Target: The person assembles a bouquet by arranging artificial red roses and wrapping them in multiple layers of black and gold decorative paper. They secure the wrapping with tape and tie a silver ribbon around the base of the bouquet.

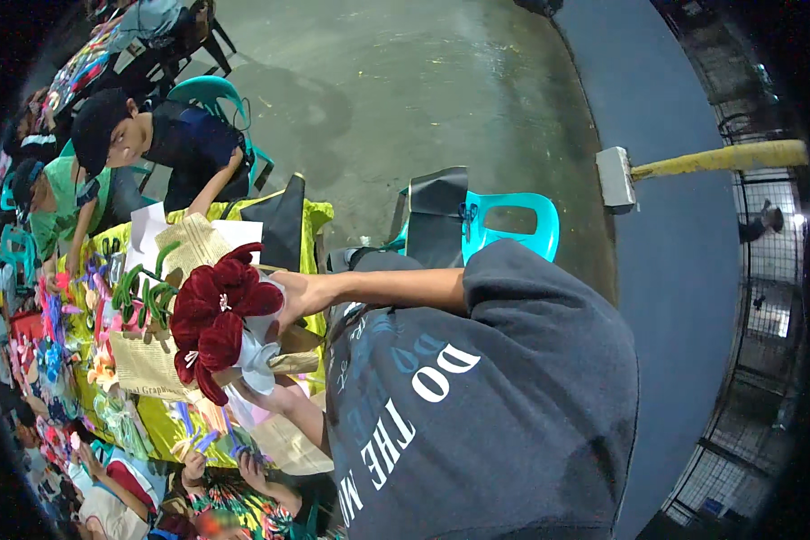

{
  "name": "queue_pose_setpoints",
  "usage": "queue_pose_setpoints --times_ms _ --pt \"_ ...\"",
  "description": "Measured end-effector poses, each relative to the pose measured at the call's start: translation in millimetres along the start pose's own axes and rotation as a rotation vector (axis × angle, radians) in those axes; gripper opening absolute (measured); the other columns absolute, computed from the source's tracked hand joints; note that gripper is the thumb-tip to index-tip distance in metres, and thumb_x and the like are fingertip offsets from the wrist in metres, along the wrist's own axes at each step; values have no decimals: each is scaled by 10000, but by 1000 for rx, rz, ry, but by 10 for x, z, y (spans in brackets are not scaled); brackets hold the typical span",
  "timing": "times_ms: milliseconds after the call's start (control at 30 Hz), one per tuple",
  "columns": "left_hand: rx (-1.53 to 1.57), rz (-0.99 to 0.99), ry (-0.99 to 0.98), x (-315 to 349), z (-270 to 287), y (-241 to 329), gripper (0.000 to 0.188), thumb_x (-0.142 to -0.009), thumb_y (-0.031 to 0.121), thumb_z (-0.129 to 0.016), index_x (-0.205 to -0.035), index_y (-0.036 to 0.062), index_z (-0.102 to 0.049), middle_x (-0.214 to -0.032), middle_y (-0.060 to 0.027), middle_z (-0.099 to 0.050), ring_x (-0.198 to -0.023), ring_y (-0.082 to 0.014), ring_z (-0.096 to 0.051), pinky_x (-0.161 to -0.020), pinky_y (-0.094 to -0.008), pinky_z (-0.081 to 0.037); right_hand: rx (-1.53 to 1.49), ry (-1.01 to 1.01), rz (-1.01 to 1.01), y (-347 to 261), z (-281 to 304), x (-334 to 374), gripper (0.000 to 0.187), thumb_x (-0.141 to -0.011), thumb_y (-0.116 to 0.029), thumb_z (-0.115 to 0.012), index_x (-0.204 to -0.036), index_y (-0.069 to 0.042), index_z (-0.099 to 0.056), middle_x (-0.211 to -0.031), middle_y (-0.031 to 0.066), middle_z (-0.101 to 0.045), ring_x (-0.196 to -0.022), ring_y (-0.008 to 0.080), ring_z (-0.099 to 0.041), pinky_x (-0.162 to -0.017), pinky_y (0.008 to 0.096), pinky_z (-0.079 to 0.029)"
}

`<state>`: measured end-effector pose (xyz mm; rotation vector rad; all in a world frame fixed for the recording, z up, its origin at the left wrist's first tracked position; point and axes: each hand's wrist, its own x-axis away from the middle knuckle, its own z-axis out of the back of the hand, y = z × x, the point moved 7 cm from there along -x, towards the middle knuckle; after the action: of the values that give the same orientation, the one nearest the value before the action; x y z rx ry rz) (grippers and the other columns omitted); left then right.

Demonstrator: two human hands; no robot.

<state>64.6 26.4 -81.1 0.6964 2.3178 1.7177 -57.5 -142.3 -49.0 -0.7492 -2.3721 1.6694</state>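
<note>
A bouquet of dark red fuzzy flowers [220, 310] with pale centres is held in front of me above the table. White wrapping paper [259, 353] gathers round its base. My right hand [299, 299], the upper one in the picture, is closed round the wrap just behind the blooms. Lower down, my left hand [277, 398] grips the wrap from the other side, its fingers partly hidden by paper. Green fuzzy stems [141, 297] lie beside the flowers. Sheets of newsprint-patterned paper [144, 363] are spread beneath the bouquet.
A yellow-covered table [157, 436] carries bundles of coloured fuzzy stems [121, 423] and white paper sheets. A person in a dark cap [103, 130] sits at its upper side; other people work along it. A turquoise chair [513, 220] with black sheets [436, 216] stands beside me.
</note>
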Motion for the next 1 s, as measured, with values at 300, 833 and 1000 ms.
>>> queue_pose_setpoints --times_ms 300,833,1000 --pt "-355 -127 -164 -36 -344 -40 706 -928 519 -505 -1405 9 -404 -1360 -168 -510 -1162 -315 -571 -979 -440 -484 190 93 0 -132 194 169 664 -707 -235 -854 -1266 -28 -562 -1199 82 -651 -1109 159 -586 -975 351 -469" --pt "-566 -178 -247 34 -155 -334 549 -889 203 -691 -1297 -85 -462 -1270 -190 -570 -1114 -305 -568 -988 -396 -432 201 95 2 -156 210 264 818 -700 -283 -866 -1340 -23 -429 -1199 118 -640 -1099 188 -590 -965 365 -473" --pt "-590 -215 -246 41 -240 -211 523 -876 166 -699 -1274 -85 -470 -1288 -190 -553 -1118 -293 -566 -981 -395 -437 139 97 14 -86 193 225 714 -683 -237 -881 -1261 -15 -527 -1190 104 -648 -1091 179 -592 -961 376 -478"
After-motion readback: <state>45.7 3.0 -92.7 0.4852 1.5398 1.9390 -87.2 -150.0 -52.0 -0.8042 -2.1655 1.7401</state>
